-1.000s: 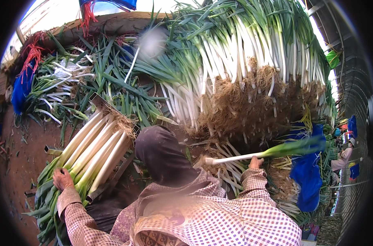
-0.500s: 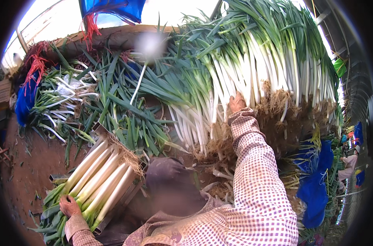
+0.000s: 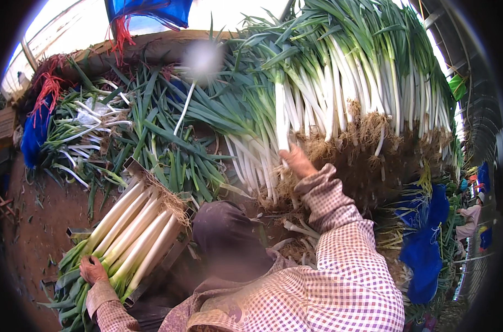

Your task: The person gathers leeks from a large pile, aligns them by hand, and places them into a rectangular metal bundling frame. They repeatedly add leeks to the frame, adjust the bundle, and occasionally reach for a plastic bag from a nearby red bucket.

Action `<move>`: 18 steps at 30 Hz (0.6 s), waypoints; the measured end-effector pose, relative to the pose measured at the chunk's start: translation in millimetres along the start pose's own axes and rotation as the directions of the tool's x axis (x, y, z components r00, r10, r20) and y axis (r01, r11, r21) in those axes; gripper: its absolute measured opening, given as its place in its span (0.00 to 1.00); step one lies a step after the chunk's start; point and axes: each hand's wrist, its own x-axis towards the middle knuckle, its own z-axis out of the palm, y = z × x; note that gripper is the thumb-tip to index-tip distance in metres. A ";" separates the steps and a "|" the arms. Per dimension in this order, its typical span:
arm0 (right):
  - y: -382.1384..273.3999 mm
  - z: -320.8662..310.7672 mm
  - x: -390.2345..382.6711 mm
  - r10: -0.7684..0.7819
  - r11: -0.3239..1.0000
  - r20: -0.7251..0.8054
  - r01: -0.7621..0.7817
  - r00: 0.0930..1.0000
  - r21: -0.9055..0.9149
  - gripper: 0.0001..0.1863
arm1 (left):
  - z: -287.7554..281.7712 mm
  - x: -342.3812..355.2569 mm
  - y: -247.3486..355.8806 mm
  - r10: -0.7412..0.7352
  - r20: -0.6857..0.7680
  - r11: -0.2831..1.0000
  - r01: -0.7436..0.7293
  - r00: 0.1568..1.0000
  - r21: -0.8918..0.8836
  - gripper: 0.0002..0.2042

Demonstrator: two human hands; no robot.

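Note:
My right hand [image 3: 298, 160] is closed round the lower white stalk of a long green onion [image 3: 282, 113], close to its root end. That onion stands at the left front of a dense upright stack of green onions [image 3: 367, 83], leaves up and bushy roots down. At the lower left, several thick green onions [image 3: 132, 232] lie side by side in a metal trough [image 3: 77, 232], roots toward the far end. My left hand [image 3: 92, 270] presses on them with curled fingers where the white stalks turn into green leaves.
Loose leaves and thin onions [image 3: 91, 130] litter the ground at the far left. A blue cloth [image 3: 426, 243] lies at the right, and blue sheeting with red strings [image 3: 146, 14] hangs above. Another person [image 3: 470, 221] is at the far right. Onion roots and stalks [image 3: 296, 243] lie beside my right forearm.
My right hand has moved left and toward me, drawing one green onion away from the stack's front. My left hand stays at the trough.

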 end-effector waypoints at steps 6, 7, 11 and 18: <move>7.2 50.2 -128.6 -0.089 0.919 0.229 -0.008 0.969 0.395 0.19 | -6.0 9.0 -0.6 -0.049 0.169 0.993 0.065 0.984 -0.093 0.10; -29.5 59.1 -153.2 -0.067 0.826 0.312 -0.122 0.948 0.550 0.18 | 28.7 11.5 -35.8 -0.010 0.056 0.951 0.027 0.998 -0.309 0.10; -52.7 74.9 -220.2 -0.063 0.859 0.429 -0.170 0.901 0.482 0.16 | -41.0 8.2 55.2 0.129 0.059 0.579 -0.026 0.990 -0.815 0.11; -54.8 68.6 -292.6 -0.356 0.911 0.648 0.406 0.674 0.078 0.18 | -134.9 -37.9 224.5 0.598 0.604 0.086 0.706 0.528 -0.703 0.30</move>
